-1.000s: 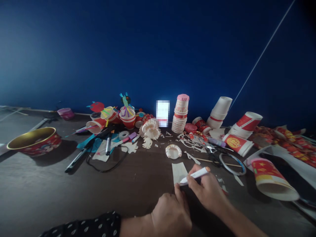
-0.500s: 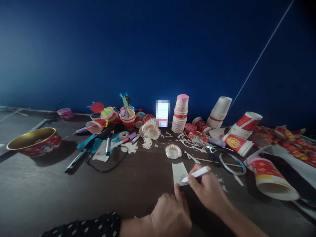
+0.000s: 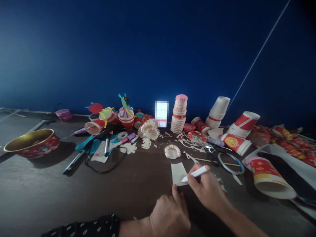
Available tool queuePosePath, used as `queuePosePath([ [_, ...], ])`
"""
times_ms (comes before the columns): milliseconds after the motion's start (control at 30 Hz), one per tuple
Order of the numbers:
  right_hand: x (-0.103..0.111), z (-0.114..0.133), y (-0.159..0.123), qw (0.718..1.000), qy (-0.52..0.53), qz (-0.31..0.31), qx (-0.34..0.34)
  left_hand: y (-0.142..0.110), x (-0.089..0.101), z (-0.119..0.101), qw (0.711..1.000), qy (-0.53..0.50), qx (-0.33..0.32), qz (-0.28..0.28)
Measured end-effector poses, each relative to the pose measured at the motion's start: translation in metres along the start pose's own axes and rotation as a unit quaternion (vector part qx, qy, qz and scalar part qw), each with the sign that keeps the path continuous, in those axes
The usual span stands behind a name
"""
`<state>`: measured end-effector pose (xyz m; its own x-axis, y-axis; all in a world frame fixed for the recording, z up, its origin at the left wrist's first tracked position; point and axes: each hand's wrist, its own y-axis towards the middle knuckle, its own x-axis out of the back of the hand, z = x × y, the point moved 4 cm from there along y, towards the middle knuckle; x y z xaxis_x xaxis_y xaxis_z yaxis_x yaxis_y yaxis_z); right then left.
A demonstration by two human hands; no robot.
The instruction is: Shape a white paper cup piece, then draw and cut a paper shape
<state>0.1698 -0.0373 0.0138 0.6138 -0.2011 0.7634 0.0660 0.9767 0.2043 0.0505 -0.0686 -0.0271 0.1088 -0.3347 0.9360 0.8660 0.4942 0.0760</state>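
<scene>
A small piece of white paper (image 3: 178, 171) lies flat on the dark table. My right hand (image 3: 209, 187) grips a white marker (image 3: 196, 173) with an orange end. Its tip touches the lower right part of the paper, where a faint mark shows. With the index finger stretched out, my left hand (image 3: 170, 212) presses the paper's lower edge; its other fingers are partly curled and its thumb is hidden. Just beyond the paper sits a round white ring-shaped piece (image 3: 172, 151) with a wrapped rim.
Paper scraps, scissors (image 3: 211, 149) and a tape ring (image 3: 230, 163) lie beyond my right hand. A tipped red cup (image 3: 271, 177) is at right. Stacked paper cups (image 3: 178, 121) stand at the back. At left are a red-gold bowl (image 3: 32, 144) and a black-and-silver cutter (image 3: 76, 160).
The whole view has shifted slightly. Both hands stay at the paper, and the marker tip remains near its lower right part.
</scene>
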Motion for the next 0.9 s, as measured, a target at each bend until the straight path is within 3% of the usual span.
queuePosePath([
  [267, -0.0008, -0.0046, -0.0006, 1.000, 0.022, -0.014, -0.008, -0.0004, 0.0028, 0.0006, 1.000, 0.001, 0.001, -0.019],
  [600, -0.0023, 0.0020, -0.0006, 1.000, 0.020, 0.013, 0.011, -0.0005, 0.0010, -0.0016, 0.999, 0.026, -0.003, -0.035],
  [900, -0.0023, 0.0047, -0.0022, 1.000, 0.003, 0.025, 0.014, -0.0009, 0.0029, -0.0008, 1.000, 0.011, -0.011, -0.019],
])
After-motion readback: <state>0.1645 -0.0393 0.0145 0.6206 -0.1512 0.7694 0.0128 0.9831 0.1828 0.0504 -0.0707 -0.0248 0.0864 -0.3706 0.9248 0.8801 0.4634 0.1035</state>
